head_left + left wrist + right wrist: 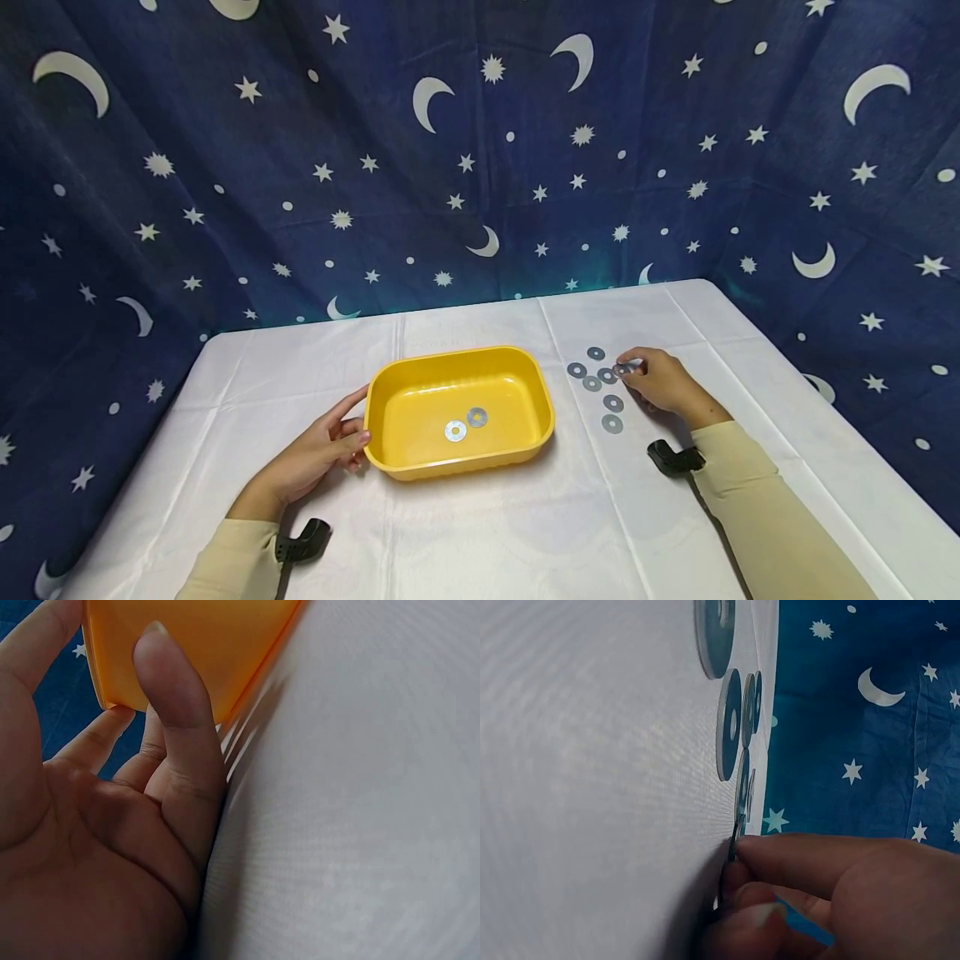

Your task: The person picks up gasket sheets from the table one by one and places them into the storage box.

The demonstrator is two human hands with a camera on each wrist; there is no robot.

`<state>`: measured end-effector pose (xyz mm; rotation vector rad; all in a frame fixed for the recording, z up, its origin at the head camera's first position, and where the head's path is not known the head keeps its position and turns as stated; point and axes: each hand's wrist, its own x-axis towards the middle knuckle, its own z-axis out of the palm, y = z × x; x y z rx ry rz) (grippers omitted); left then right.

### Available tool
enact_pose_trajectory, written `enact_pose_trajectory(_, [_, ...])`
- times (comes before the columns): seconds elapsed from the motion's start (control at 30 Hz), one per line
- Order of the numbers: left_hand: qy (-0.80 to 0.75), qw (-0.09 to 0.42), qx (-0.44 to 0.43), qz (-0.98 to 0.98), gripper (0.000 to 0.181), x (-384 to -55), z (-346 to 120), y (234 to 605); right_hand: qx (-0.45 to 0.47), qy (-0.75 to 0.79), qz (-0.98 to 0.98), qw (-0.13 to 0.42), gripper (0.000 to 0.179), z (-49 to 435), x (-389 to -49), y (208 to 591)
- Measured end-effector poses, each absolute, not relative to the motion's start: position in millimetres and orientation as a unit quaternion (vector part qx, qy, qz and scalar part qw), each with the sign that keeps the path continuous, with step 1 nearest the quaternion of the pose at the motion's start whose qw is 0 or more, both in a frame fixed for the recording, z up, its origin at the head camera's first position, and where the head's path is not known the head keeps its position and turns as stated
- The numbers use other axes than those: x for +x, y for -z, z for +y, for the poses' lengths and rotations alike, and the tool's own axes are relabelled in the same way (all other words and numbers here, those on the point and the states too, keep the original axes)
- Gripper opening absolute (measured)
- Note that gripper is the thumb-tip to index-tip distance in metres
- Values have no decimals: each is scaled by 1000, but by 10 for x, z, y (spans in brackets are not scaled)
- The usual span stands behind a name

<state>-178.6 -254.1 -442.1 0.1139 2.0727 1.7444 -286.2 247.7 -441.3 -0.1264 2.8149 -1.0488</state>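
Observation:
At the left end of a yellow plastic tub (457, 472), my left hand (315, 454) rests its thumb and fingertips against the outer wall and rim. Its fingers lie spread and loosely bent there, and the left wrist view shows the palm (90, 855) apart from the tub. Two flat metal washers, one silvery (448, 432) and one greyer (471, 420), lie on the tub floor. On the right, my right hand (663, 383) pinches a washer (622, 367) close over the table by its fingertips, which partly hide it. Several other washers (613, 403) lie flat beside that hand.
A white cloth with fold lines covers the table (487, 533). Dark blue fabric (510, 167) printed with moons and stars hangs behind and at both sides. Black wrist devices (303, 542) sit at both sleeve cuffs.

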Motion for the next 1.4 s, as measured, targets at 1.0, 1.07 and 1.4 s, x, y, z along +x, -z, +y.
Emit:
enact_pose_trajectory(1.0, [-629, 210, 46, 747, 72, -1791, -2545, 4423, -44, 349, 934, 55, 25, 2468, -2831, 4370])
enact_pose_trajectory(1.07, [-632, 211, 51, 744, 72, -1790, -2549, 4426, -44, 350, 934, 56, 24, 2464, -2832, 4373])
enact_pose_trajectory(1.4, [-632, 211, 52, 744, 72, -1789, -2553, 4430, -45, 348, 935, 54, 23, 2452, -2831, 4378])
